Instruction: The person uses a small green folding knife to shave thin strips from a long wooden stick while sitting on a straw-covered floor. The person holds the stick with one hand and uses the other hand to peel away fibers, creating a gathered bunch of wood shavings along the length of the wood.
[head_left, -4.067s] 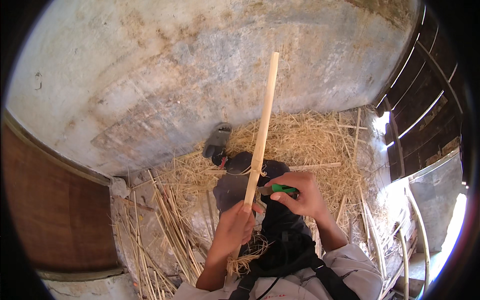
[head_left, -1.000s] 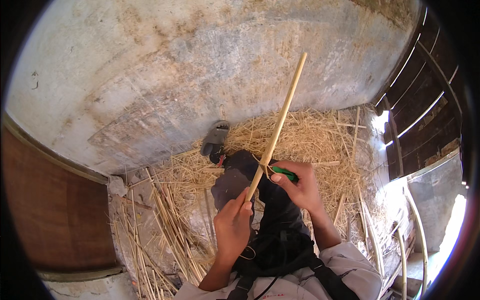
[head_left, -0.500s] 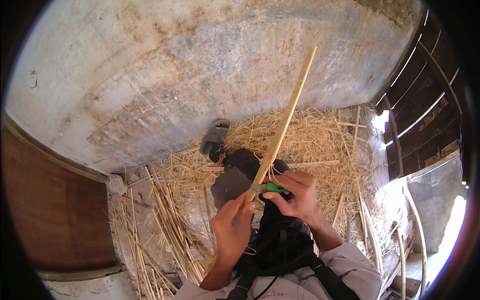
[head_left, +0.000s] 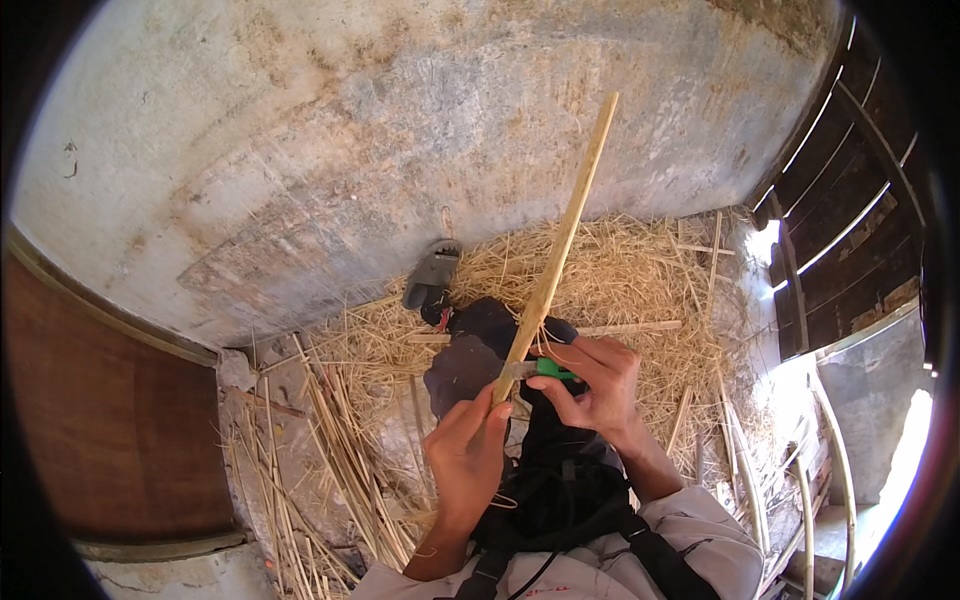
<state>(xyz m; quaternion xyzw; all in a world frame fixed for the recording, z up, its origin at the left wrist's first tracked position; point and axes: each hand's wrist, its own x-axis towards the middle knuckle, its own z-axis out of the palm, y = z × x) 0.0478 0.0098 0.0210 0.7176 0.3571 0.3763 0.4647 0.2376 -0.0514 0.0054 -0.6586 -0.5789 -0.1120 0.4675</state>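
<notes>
A long, pale bamboo strip [head_left: 562,245] slants up and away from me, its near end pinched in my left hand [head_left: 466,452]. My right hand [head_left: 603,388] is closed around the green handle of a utility knife [head_left: 553,369]. The knife's blade lies against the strip just above my left fingers. A few thin shavings curl off the strip's right edge, close to my right fingertips. Under the strip are my dark-trousered knees [head_left: 466,365].
Straw-like shavings [head_left: 640,265] cover the floor ahead. A bundle of thin bamboo strips [head_left: 345,450] lies at the left, near a brown wooden panel [head_left: 110,400]. A stained wall [head_left: 380,140] rises ahead; dark slatted boards [head_left: 850,200] and poles [head_left: 838,450] stand at right.
The strip's far end has swung slightly left. My right hand and the knife have shifted a little to the right; my left hand keeps its hold on the near end.
</notes>
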